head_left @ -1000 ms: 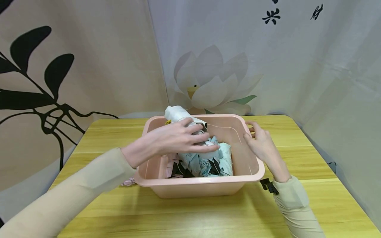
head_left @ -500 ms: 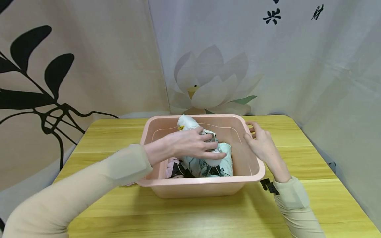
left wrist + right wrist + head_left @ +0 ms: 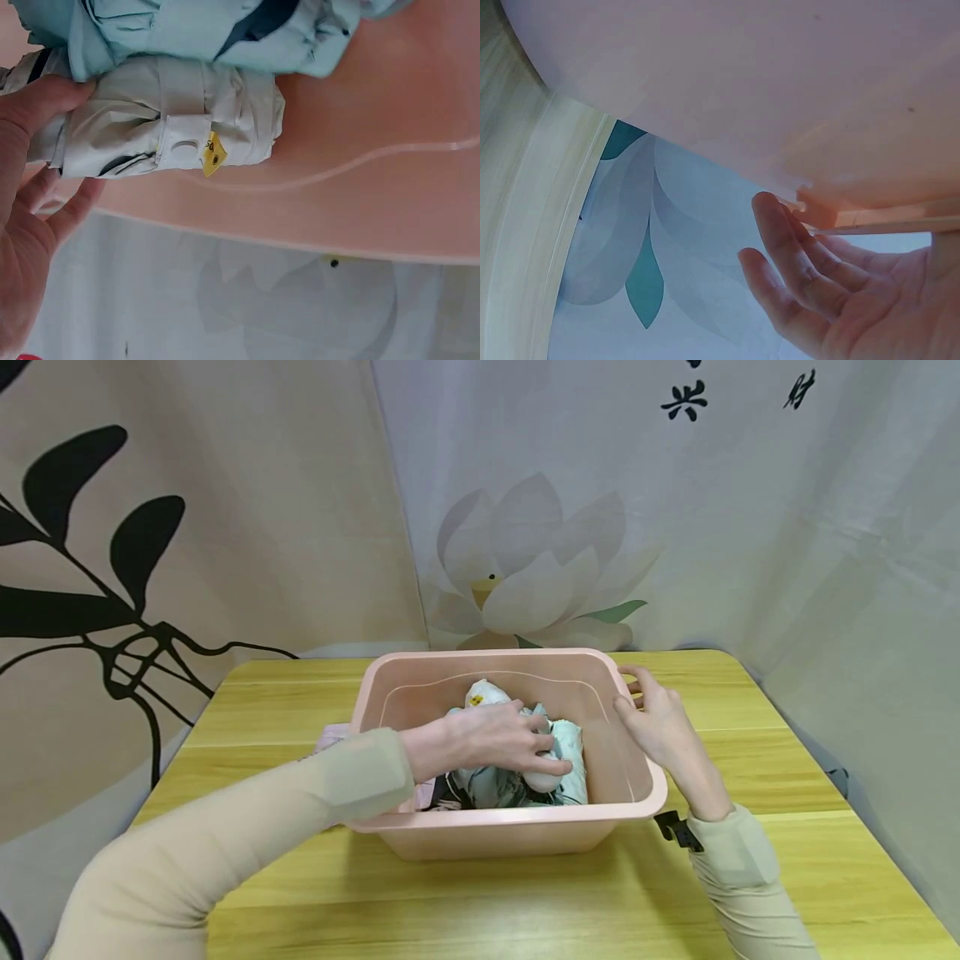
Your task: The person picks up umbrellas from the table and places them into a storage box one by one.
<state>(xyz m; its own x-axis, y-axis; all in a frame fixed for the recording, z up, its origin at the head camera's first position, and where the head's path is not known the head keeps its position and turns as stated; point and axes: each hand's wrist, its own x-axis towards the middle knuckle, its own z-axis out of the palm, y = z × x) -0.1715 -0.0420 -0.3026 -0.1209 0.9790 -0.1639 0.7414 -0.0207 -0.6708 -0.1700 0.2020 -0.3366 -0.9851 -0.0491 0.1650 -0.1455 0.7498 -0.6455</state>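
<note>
My left hand (image 3: 495,739) is inside a pink plastic basin (image 3: 517,815), gripping a white folded umbrella (image 3: 180,124) with a snap strap and a yellow tag. The thumb lies over it and the fingers come round from the other side. A pale teal folded umbrella (image 3: 217,30) lies right beside it; in the head view a light mint roll (image 3: 572,760) is at its right. My right hand (image 3: 660,718) rests at the basin's right rim, thumb tip on the edge and the other fingers loosely bent along the outside.
Dark and pink fabric bundles (image 3: 442,795) lie in the basin's front left. Lilac patterned cloth (image 3: 332,737) shows on the table just outside the left rim. The wooden table (image 3: 750,860) extends around the basin, with a printed curtain (image 3: 300,527) behind.
My left hand has carried the white umbrella down and right, from above the back left rim to among the other bundles. My right hand stays at the rim.
</note>
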